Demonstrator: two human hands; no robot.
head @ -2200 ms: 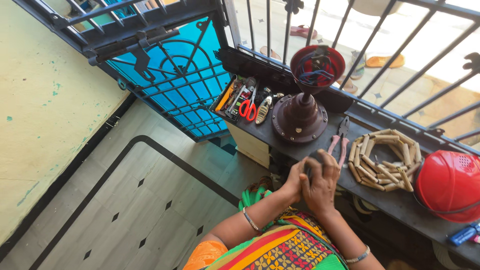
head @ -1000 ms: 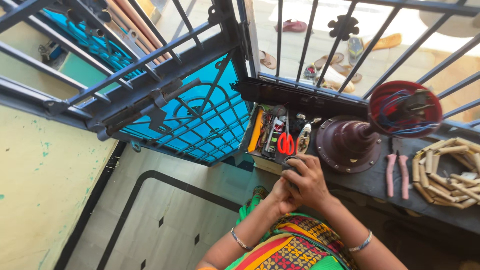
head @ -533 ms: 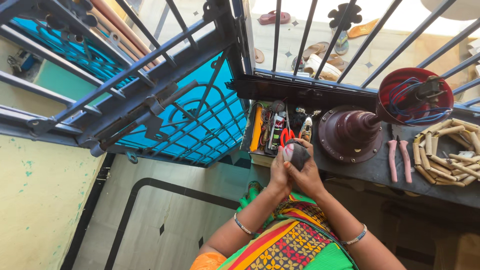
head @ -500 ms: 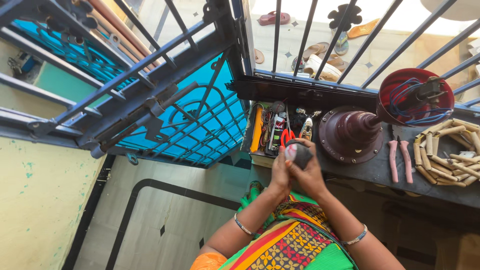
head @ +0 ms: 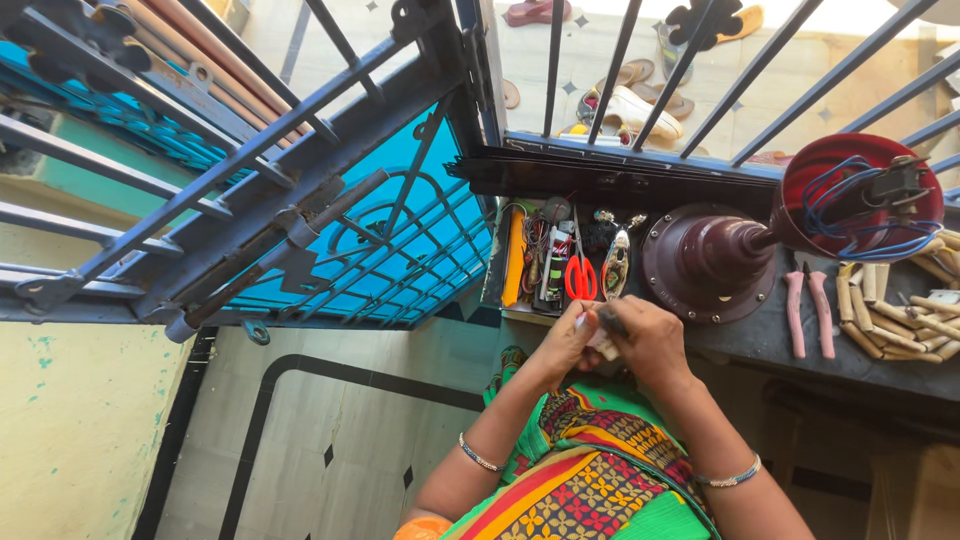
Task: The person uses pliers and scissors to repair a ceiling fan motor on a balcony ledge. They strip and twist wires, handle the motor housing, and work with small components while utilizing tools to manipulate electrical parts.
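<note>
Head view: both hands' fingers (head: 585, 330) pinch a small pale part (head: 603, 346) (beside the tool box (head: 512, 262)).

A small pale, whitish object (head: 603, 345) with a dark, thin stick-like part (head: 612, 321) rising from its top sits pinched between the left hand (head: 563, 345) and the right hand (head: 650, 338), held up just in front of the dark ledge's edge (its exact kind cannot be told, being mostly covered by fingers).
</note>
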